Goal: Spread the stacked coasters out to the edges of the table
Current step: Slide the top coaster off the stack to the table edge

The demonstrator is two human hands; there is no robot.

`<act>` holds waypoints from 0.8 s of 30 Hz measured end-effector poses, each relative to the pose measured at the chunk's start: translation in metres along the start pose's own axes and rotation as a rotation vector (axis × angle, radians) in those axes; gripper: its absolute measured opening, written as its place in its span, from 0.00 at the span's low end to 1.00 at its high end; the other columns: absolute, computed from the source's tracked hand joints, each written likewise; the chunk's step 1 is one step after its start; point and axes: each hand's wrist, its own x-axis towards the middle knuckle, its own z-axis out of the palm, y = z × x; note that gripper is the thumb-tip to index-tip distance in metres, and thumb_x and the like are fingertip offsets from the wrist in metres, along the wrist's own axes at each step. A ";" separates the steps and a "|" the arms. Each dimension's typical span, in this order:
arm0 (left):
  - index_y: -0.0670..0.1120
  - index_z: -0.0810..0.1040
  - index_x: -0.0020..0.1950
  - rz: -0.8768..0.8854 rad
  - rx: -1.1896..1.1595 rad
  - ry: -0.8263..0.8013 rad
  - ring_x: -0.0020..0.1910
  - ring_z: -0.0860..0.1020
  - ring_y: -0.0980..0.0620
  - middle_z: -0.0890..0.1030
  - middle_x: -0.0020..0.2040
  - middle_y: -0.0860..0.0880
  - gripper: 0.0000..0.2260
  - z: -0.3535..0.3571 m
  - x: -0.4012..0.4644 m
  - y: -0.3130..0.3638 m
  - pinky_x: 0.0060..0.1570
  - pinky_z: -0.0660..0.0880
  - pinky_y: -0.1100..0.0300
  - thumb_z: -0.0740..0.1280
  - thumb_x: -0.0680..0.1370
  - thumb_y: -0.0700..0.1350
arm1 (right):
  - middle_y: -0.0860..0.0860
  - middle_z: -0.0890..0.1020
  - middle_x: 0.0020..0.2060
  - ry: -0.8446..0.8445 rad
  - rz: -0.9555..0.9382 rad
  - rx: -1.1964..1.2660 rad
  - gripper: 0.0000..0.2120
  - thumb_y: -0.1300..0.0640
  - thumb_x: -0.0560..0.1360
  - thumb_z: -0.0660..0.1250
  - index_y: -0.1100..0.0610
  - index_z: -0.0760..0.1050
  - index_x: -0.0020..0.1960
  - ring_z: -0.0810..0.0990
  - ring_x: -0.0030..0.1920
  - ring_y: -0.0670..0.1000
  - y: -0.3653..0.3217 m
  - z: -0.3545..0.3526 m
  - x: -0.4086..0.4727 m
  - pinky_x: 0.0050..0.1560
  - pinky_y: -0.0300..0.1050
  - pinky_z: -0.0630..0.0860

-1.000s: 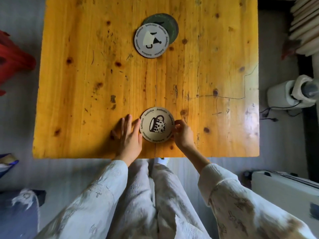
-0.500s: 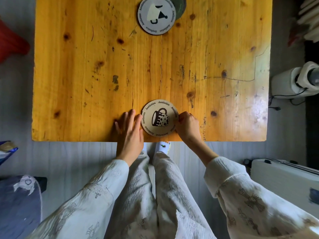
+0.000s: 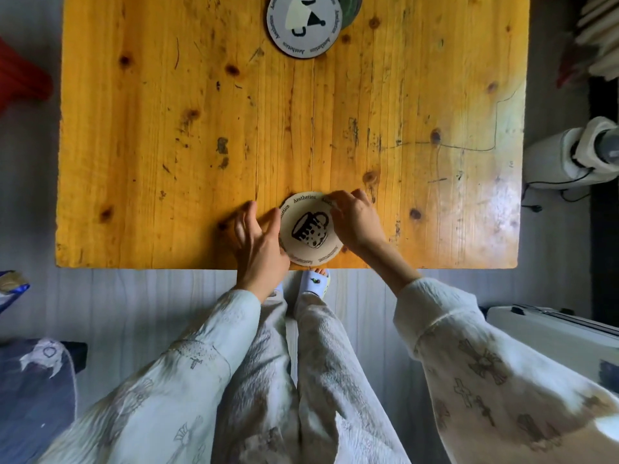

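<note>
A round beige coaster with a spotted mug drawing (image 3: 306, 229) lies close to the near edge of the yellow wooden table (image 3: 167, 145). My left hand (image 3: 259, 242) touches its left rim with fingers spread. My right hand (image 3: 355, 219) rests on its upper right rim, fingers curled over the edge. At the far middle of the table lies a grey coaster with a tipped cup drawing (image 3: 304, 25); it overlaps a dark green coaster (image 3: 351, 5) that is partly cut off by the frame.
A white appliance with a cable (image 3: 576, 155) sits on the floor to the right. A white box (image 3: 556, 333) stands at the lower right, a red object (image 3: 20, 78) at the left, a dark cushion (image 3: 33, 396) at the lower left.
The mug coaster has slid toward the near table edge between both hands. My right hand has shifted up over its upper right rim, and my left fingers have spread.
</note>
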 end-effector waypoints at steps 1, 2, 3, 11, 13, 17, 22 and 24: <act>0.49 0.61 0.71 -0.001 0.008 -0.004 0.73 0.47 0.40 0.49 0.75 0.43 0.31 -0.003 0.005 0.003 0.71 0.51 0.39 0.61 0.69 0.33 | 0.61 0.73 0.57 0.003 0.035 0.040 0.16 0.60 0.78 0.58 0.57 0.71 0.65 0.76 0.54 0.61 0.002 0.003 -0.006 0.52 0.46 0.74; 0.49 0.61 0.70 -0.003 0.008 -0.003 0.71 0.50 0.40 0.51 0.74 0.43 0.31 -0.005 0.010 0.007 0.70 0.53 0.40 0.61 0.69 0.32 | 0.61 0.73 0.57 0.006 0.066 0.076 0.16 0.59 0.78 0.58 0.57 0.71 0.65 0.77 0.53 0.61 0.004 0.006 -0.012 0.49 0.42 0.71; 0.49 0.62 0.70 -0.010 -0.004 0.004 0.69 0.53 0.39 0.54 0.73 0.42 0.31 -0.008 0.014 0.010 0.69 0.55 0.42 0.60 0.69 0.32 | 0.61 0.73 0.58 0.009 0.090 0.103 0.16 0.59 0.78 0.59 0.57 0.71 0.65 0.77 0.52 0.60 0.006 0.009 -0.016 0.47 0.40 0.69; 0.49 0.60 0.69 -0.401 -0.365 -0.063 0.70 0.59 0.41 0.55 0.72 0.42 0.27 -0.009 -0.002 0.008 0.67 0.65 0.44 0.56 0.73 0.30 | 0.61 0.74 0.58 0.014 0.089 0.113 0.17 0.60 0.78 0.57 0.55 0.71 0.66 0.75 0.56 0.58 0.009 0.008 -0.014 0.56 0.44 0.72; 0.49 0.60 0.69 -0.414 -0.422 -0.086 0.69 0.59 0.42 0.57 0.71 0.42 0.26 -0.005 -0.005 0.012 0.68 0.64 0.44 0.55 0.73 0.31 | 0.60 0.75 0.58 -0.005 0.067 0.095 0.18 0.61 0.78 0.56 0.55 0.70 0.66 0.74 0.57 0.57 0.009 0.007 -0.013 0.54 0.42 0.71; 0.50 0.62 0.68 -0.435 -0.563 -0.111 0.70 0.61 0.44 0.61 0.72 0.43 0.25 -0.004 0.008 0.023 0.68 0.65 0.43 0.53 0.73 0.32 | 0.62 0.72 0.58 -0.008 0.110 0.154 0.18 0.61 0.79 0.54 0.56 0.70 0.66 0.76 0.54 0.62 0.005 0.007 -0.016 0.53 0.48 0.75; 0.47 0.61 0.70 -0.336 -0.599 -0.108 0.69 0.64 0.48 0.64 0.71 0.44 0.24 -0.016 0.028 0.030 0.58 0.63 0.60 0.52 0.75 0.31 | 0.50 0.70 0.43 0.010 0.215 0.307 0.16 0.64 0.77 0.54 0.60 0.72 0.63 0.77 0.55 0.64 0.004 0.000 -0.016 0.53 0.59 0.79; 0.47 0.62 0.70 -0.296 -0.606 -0.137 0.68 0.65 0.50 0.66 0.71 0.46 0.24 -0.019 0.029 0.028 0.56 0.63 0.61 0.52 0.76 0.31 | 0.52 0.72 0.44 0.023 0.246 0.322 0.17 0.66 0.76 0.55 0.62 0.73 0.62 0.76 0.56 0.64 0.005 -0.001 -0.017 0.53 0.61 0.77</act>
